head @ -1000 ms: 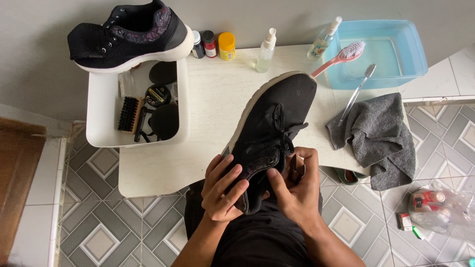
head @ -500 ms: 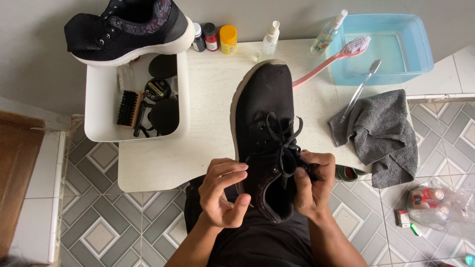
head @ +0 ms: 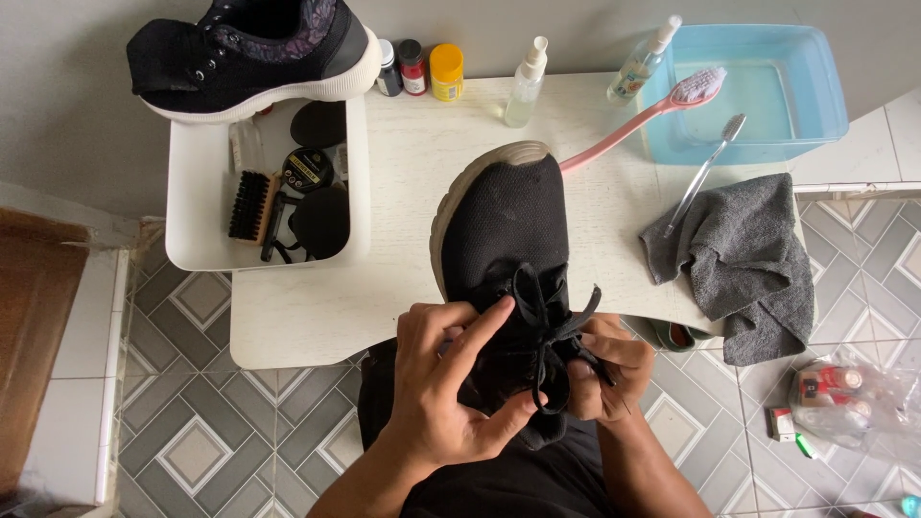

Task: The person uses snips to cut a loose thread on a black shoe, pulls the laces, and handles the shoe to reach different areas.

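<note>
We hold the black sneaker (head: 508,240) toe-up over the table edge (head: 317,326); left hand (head: 451,384) fingers and right hand (head: 604,369) fingers pinch its laces (head: 552,331). Keep the pull even on both ends. Count: two sneakers, two spray bottles, three small jars

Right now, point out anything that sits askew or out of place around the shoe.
The second shoe sits balanced across the white bin's rim. The grey cloth hangs over the table's edge. A plastic bag of small items lies on the floor. Nothing looks spilled or damaged.
</note>
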